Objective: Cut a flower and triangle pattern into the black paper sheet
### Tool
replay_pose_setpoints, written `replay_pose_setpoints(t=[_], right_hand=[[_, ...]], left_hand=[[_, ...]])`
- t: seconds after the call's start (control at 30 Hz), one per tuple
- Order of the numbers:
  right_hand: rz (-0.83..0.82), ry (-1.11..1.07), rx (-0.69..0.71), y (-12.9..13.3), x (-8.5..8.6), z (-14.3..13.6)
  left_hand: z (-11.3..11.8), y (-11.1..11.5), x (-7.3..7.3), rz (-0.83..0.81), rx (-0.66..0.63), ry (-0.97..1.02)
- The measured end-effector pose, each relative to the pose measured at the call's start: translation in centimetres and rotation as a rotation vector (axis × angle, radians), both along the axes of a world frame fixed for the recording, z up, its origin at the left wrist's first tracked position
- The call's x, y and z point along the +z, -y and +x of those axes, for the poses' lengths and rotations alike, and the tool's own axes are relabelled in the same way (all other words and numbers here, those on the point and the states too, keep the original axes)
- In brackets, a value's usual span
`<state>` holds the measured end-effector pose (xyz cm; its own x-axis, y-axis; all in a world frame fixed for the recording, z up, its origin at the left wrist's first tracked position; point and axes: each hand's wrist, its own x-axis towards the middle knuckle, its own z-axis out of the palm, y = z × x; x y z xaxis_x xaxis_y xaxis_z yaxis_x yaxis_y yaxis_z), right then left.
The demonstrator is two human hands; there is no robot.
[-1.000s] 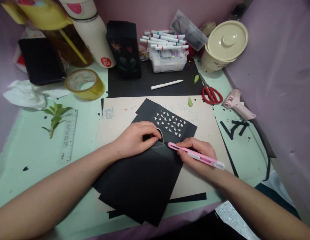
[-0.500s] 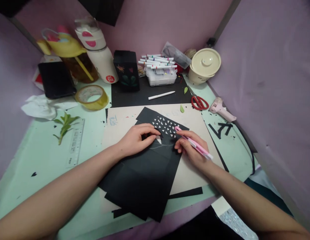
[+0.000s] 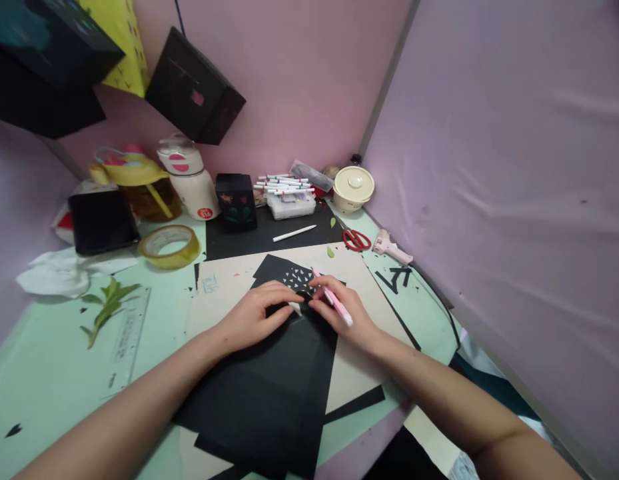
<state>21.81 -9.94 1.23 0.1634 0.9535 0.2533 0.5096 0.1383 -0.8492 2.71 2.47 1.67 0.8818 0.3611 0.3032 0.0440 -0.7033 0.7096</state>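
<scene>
A sheet of black paper (image 3: 259, 380) lies aslant on further black sheets, with many small triangular cutouts (image 3: 296, 278) near its far end. My left hand (image 3: 256, 310) rests on it, thumb and fingers closed on the paper beside a pale leaf-shaped opening (image 3: 296, 308). My right hand (image 3: 349, 307) holds a slim pink-and-white craft knife (image 3: 334, 300) tucked against the palm, its blade not visible. The right thumb and fingertip pinch a dark bit of paper at the opening, close to the left fingertips.
A pale board (image 3: 214, 313) lies beneath the paper. Red scissors (image 3: 356, 240), a pink glue gun (image 3: 392, 248) and black strips (image 3: 396, 279) lie rightward. Leftward are a tape roll (image 3: 170, 247), ruler (image 3: 129, 340) and leafy sprig (image 3: 108, 307). Markers (image 3: 284, 185) and a bottle (image 3: 192, 183) stand behind.
My right hand has moved left to the opening, its fingertips now meeting the left ones. The craft knife has turned steeper in the hand. The camera view has tilted up.
</scene>
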Motion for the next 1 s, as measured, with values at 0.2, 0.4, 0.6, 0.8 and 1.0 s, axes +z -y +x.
replay_pose_setpoints(t=[0.2,0.4,0.6,0.8,1.0], right_hand=[[0.035,0.265,-0.398,2.1,0.9,7.6],[-0.061,0.645,-0.621,4.1,1.1,14.3],[0.032,0.619,-0.315,4.1,0.9,10.0],[-0.018,0.605,0.185,3.0,0.3,5.4],[-0.032,0.716,0.256,4.1,-0.2,3.9]], left_hand=[[-0.5,-1.2,1.2,0.010,0.129,-0.140],[-1.4,-1.4,3.5,0.132,0.088,-0.370],[-2.3,-0.2,4.4,0.291,0.115,-0.667],[-2.5,0.9,2.9,0.402,0.141,-0.699],[-2.1,0.5,2.7,0.402,0.159,-0.654]])
